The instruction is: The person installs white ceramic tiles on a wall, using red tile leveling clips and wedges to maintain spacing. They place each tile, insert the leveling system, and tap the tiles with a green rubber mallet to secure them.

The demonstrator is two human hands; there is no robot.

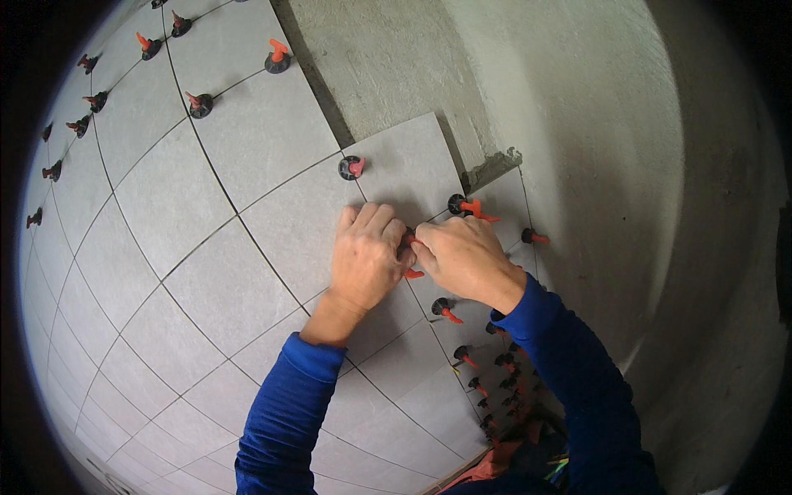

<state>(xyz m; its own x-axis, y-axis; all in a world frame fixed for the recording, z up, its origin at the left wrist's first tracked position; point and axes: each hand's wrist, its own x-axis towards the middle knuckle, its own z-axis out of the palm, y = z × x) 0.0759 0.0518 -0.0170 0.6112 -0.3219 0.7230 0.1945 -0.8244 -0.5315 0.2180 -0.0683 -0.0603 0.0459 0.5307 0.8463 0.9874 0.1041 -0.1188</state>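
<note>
Both my hands meet over a joint between large light-grey tiles (pixel 396 157). My right hand (pixel 469 257) is closed, its thumb and fingers pinching the red handle of a tile leveler (pixel 410 239). Against the same leveler my left hand (pixel 369 252) is closed too, fingers curled down around its dark base, which is mostly hidden. A red handle end (pixel 414 274) pokes out just below the left thumb. Close above the right hand stands another leveler (pixel 459 205) with a black round base and red handle. One more leveler (pixel 352 167) sits above my left hand.
Several red-and-black levelers (pixel 200 105) dot the tile joints at upper left. A bare grey concrete strip (pixel 396 70) borders the tiles at the top, with a mortar ridge (pixel 493 169) at its edge. A plastered wall (pixel 610 165) rises at right. Loose levelers (pixel 511 379) crowd the lower right.
</note>
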